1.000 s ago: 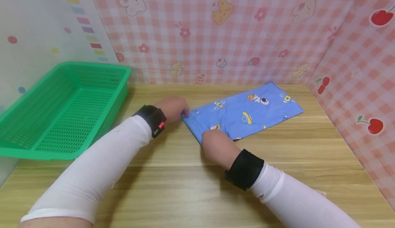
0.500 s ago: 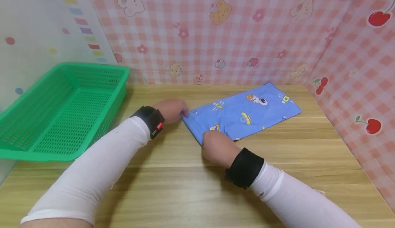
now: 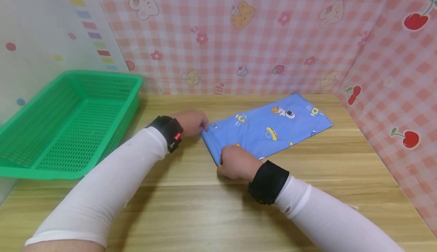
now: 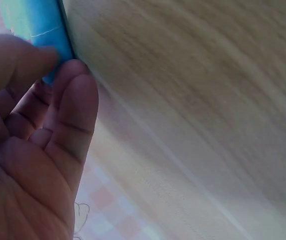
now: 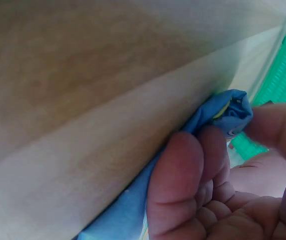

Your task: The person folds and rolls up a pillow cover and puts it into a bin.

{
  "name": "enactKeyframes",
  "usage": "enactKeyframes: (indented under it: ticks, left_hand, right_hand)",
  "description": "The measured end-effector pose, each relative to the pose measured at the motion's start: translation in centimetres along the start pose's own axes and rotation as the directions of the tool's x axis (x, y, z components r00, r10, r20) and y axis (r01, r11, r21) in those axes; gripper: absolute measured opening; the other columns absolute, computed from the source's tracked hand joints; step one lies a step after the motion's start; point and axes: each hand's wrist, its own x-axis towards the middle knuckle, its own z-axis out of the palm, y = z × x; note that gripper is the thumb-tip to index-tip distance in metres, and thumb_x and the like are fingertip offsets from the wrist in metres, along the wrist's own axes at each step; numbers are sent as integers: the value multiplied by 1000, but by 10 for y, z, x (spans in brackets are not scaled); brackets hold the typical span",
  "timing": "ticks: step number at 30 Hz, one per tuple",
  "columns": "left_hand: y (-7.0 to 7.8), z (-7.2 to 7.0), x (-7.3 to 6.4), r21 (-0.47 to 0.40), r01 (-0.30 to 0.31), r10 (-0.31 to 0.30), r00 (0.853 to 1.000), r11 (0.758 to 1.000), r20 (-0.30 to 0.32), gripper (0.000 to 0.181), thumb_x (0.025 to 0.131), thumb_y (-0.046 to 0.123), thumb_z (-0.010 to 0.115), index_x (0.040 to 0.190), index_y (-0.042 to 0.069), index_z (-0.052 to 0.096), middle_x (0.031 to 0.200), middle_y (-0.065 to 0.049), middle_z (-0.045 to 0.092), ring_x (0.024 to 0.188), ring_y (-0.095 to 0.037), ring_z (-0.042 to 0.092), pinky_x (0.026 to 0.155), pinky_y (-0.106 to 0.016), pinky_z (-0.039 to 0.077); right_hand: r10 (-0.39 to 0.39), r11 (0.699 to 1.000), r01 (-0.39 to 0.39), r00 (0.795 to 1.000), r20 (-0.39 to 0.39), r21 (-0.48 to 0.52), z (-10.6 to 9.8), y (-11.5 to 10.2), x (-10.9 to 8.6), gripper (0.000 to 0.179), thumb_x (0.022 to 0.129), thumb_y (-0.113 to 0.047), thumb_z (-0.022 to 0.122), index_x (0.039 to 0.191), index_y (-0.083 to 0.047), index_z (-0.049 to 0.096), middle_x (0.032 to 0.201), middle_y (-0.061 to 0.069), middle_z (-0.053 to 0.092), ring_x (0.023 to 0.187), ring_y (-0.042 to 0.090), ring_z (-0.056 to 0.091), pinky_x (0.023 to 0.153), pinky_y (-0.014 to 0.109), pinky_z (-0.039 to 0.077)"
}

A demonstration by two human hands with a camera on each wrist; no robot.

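Observation:
A blue cloth [image 3: 256, 125] printed with astronauts and spacecraft lies slantwise on the wooden table, its left edge rolled over. My left hand [image 3: 190, 122] is at the far left corner. In the left wrist view its thumb and fingertips pinch the end of the blue roll [image 4: 50, 32]. At the near left corner, my right hand [image 3: 238, 163] holds the other end. Close up in the right wrist view, the rolled end [image 5: 235, 112] shows layers wound inside, with the thumb and curled fingers around it. Part of the near edge is hidden behind the right hand.
A green plastic basket [image 3: 134, 104] with slotted walls stands on the left of the wooden table [image 3: 191, 214]. Pink checked cloth [image 3: 211, 13] covers the back wall, and a similar one [image 3: 403, 93] the right side.
My right hand has shifted slightly down and left to the near corner, and the cloth's near left end has moved a little with it. The left hand stays at the far corner.

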Motion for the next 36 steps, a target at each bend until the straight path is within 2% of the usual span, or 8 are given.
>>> enactKeyframes:
  ticks: [5, 9, 14, 18, 21, 25, 30, 36]
  left_hand:
    - [-2, 1, 1, -25, 12, -11, 1000, 1000, 7, 22, 95, 5, 68, 113, 15, 78, 126, -7, 72, 120, -28, 66, 109, -45, 52]
    - [-4, 0, 1, -17, 4, -3, 1000, 1000, 20, 17, 98, 13, 70, 112, 17, 78, 123, -5, 73, 117, -26, 66, 108, -44, 52]
    - [1, -6, 5, 27, 26, -29, 995, 999, 92, 15, 102, 16, 66, 111, 18, 77, 119, -2, 74, 110, -22, 66, 103, -41, 52]
    - [9, -13, 9, 75, 56, -65, 988, 996, 137, 14, 102, 15, 65, 109, 17, 77, 114, -2, 74, 102, -21, 65, 96, -38, 53]
    - [14, -15, 13, 122, 62, -80, 986, 991, 145, 15, 102, 14, 65, 109, 15, 78, 111, -2, 75, 99, -21, 65, 93, -36, 53]
    - [22, -16, 17, 178, 69, -94, 986, 982, 135, 14, 98, 11, 67, 108, 12, 78, 108, -4, 75, 98, -22, 65, 92, -36, 54]
    - [29, -18, 17, 171, 76, -94, 991, 982, 98, 10, 90, 3, 71, 97, 10, 72, 101, -6, 73, 95, -24, 65, 89, -37, 55]
    - [18, -10, 20, 121, 48, -52, 998, 992, 26, 11, 88, 6, 71, 87, 16, 76, 91, -1, 73, 89, -23, 65, 84, -37, 54]
  right_hand:
    - [-1, 999, 1, 1000, -16, -37, 0, -1, -2, 19, 91, -18, 80, 87, -4, 68, 78, 3, 61, 74, 20, 56, 71, 35, 51]
    - [31, 1000, -31, 999, 11, 1, -3, 3, -1, 13, 92, -14, 78, 94, -3, 71, 83, 3, 66, 78, 19, 60, 74, 34, 53]
    - [82, 993, -87, 994, 67, 75, -9, 9, 3, 10, 93, -15, 77, 91, -6, 72, 83, 4, 67, 75, 18, 62, 67, 27, 49]
    - [82, 995, -86, 993, 81, 51, -13, 11, 5, 16, 96, -16, 74, 83, -8, 69, 75, 2, 61, 68, 16, 59, 62, 26, 44]
    - [75, 996, -78, 993, 90, 32, -16, 13, 7, 23, 98, -17, 72, 77, -9, 67, 69, 0, 55, 64, 16, 55, 60, 26, 41]
    - [64, 997, -67, 992, 105, 25, -18, 16, 8, 18, 97, -17, 72, 81, -9, 72, 72, -1, 59, 67, 15, 56, 60, 25, 43]
    - [58, 998, -60, 990, 125, 11, -21, 18, 8, 16, 98, -17, 71, 85, -8, 73, 75, 0, 61, 69, 15, 57, 62, 25, 43]
    - [66, 998, -66, 992, 110, 1, -19, 17, 7, 13, 99, -17, 70, 89, -8, 70, 80, 2, 62, 75, 17, 58, 66, 26, 44]
